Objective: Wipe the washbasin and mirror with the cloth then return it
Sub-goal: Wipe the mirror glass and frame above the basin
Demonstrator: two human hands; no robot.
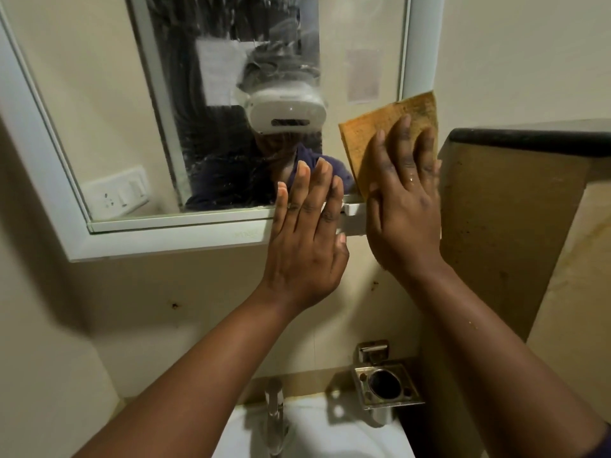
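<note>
Your right hand [405, 206] lies flat, fingers straight, pressing the cloth [390, 133] against the mirror [231, 94] at its lower right corner, likely to wipe there. Your left hand [307, 236], fingers also straight, braces on the mirror frame [165, 241], probably steadying it. Washbasin [314, 431] sits below, tap [274, 414] at its middle.

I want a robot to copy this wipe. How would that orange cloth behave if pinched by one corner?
The cloth would probably droop: it looks thin and lies flat on the mirror under the right hand. It seems light for its area. The hand looks wet, so the cloth may be damp and clingy.
</note>
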